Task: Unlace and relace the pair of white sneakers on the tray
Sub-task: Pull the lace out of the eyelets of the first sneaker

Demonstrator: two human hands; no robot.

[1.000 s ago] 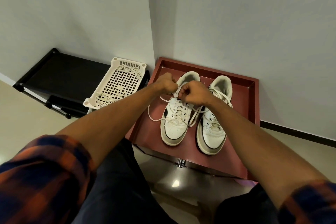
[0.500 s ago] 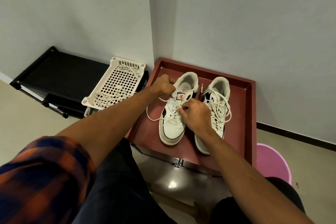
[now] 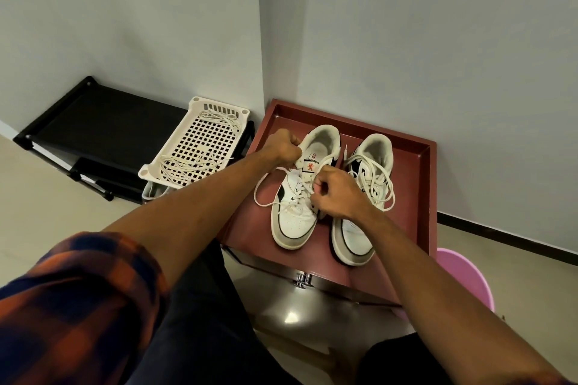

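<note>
The left sneaker (image 3: pixel 294 217) and right sneaker (image 3: pixel 353 239) stand side by side on the dark red tray (image 3: pixel 417 197), toes toward its near edge. Both are white with black side marks and grey toe caps, and slack loops drape the right one. The left hand (image 3: pixel 283 148) grips the lace (image 3: pixel 261 187) in curled fingers (image 3: pixel 294 151) beside the left sneaker's collar, while the right hand (image 3: pixel 341 195) pinches it over the eyelets.

white perforated basket (image 3: pixel 200 147) rests on a black rack (image 3: pixel 93 122), loose white cord (image 3: pixel 184 166) coiled inside. pink round object (image 3: pixel 466 278) stands on the beige floor (image 3: pixel 47 203), lower right, near the grey wall (image 3: pixel 438 40).
</note>
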